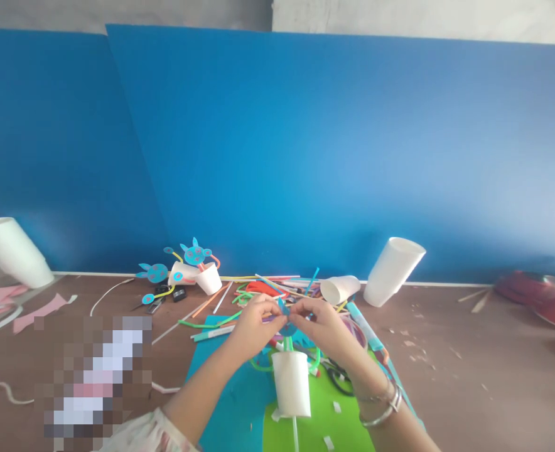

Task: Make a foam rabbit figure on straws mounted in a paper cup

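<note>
A blue paper animal head (pixel 287 330) with pointed ears sits on a green straw (pixel 288 343) above an upside-down white paper cup (pixel 290 384). My left hand (pixel 259 321) pinches the head's upper left side at the ear. From the other side my right hand (pixel 316 319) grips the same head between thumb and fingers. Both sets of fingertips nearly meet and hide part of the paper. Green straws curve out from either side of the cup, and a pale straw (pixel 295 433) shows below it.
Finished-looking cup figures with blue heads (pixel 195 254) stand at back left. Coloured straws and pipe cleaners (pixel 263 289) are heaped behind my hands. Scissors (pixel 338 378) lie on the green paper (pixel 324 427). Cup stacks (pixel 393 273) lean near the blue panel (pixel 306 144).
</note>
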Tool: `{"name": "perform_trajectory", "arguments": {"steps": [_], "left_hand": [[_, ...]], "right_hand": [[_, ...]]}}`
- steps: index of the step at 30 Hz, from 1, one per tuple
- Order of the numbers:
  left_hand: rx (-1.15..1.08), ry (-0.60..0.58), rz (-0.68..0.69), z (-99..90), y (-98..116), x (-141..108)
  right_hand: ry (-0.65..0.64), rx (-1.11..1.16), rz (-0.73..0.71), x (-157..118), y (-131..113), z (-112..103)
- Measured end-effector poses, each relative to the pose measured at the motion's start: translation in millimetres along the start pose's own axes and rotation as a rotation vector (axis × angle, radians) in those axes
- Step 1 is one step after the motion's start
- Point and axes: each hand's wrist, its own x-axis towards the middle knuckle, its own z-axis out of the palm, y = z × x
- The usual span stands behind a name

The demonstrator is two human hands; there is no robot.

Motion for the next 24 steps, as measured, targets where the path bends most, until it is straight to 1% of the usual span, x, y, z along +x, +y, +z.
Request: {"name": "perform_trajectory", "arguments": {"steps": [1,3,5,6,8,11,15,18,24], "left_hand": [[0.0,0.003,-0.017,-0.9,-1.7,1.0],[-0.006,0.013,-0.086,-2.9,-7.9,3.2],[-0.022,0.025,-0.198,-4.1,-16.8,4.4],[-0.032,0.02,-0.258,-4.1,-21.5,4.4],[-0.059,-0.02,-0.353,-2.2,-29.8,3.0],[-0.126,-0.04,-0.43,4.6,-36.2,0.0],[-0.237,0.014,-0.472,14.4,-34.0,-0.5],[-0.257,0.014,-0.469,17.1,-28.6,0.5],[-0.255,0.035,-0.387,16.8,-20.5,-2.2]], "right_hand": [[0.018,0.023,0.012,0.8,3.8,0.2],[0.104,0.078,0.075,3.4,14.7,-1.1],[0.236,0.12,0.156,7.5,27.5,-2.3],[0.277,0.12,0.18,9.8,33.7,-2.2],[0.324,0.116,0.21,13.9,44.3,0.1],[0.331,0.128,0.234,17.3,55.4,7.4],[0.335,0.162,0.27,18.7,64.1,17.5],[0.339,0.201,0.284,19.7,65.7,21.1],[0.288,0.308,0.266,19.5,51.9,19.6]]}}
